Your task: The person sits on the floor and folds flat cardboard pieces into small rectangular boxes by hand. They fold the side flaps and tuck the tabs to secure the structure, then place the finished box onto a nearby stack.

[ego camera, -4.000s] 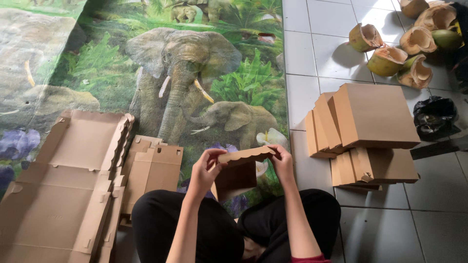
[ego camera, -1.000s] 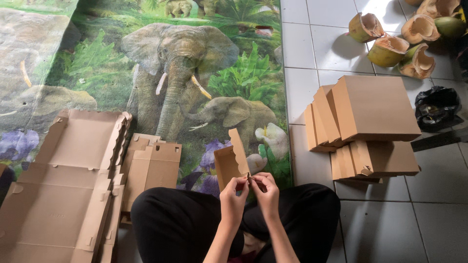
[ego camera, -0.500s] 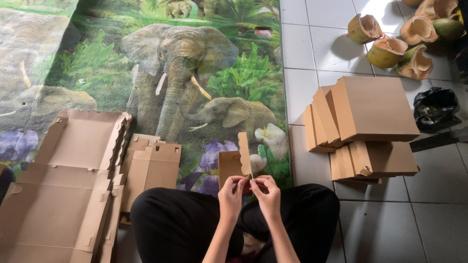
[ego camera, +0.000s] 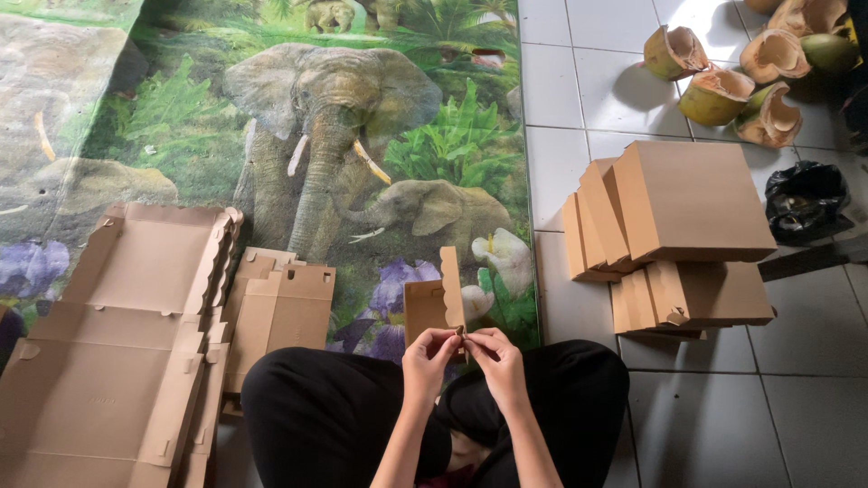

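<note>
The person is sitting cross-legged on the floor, and both hands are meeting in front of the knees. The left hand [ego camera: 429, 354] and the right hand [ego camera: 495, 354] are each pinching the near edge of a small cardboard piece [ego camera: 434, 303], fingertips nearly touching. The piece is standing upright over the lap, one scalloped flap rising vertically, probably so the fold line is facing the eyes and both thumbs can work on the same tab. What exactly is sitting between the fingertips is too small to tell.

To the left, flat unfolded cardboard sheets [ego camera: 117, 352] are lying spread on the elephant-print mat [ego camera: 362, 117], within easy reach of the left arm, looking like a supply pile. To the right, closed cardboard boxes [ego camera: 687, 203] are leaning in stacks on the white tiled floor [ego camera: 723, 407], kept apart from the flat ones. Beyond them, split coconut husks [ego camera: 723, 72] and a black bag [ego camera: 805, 199] are sitting well clear of the work.
</note>
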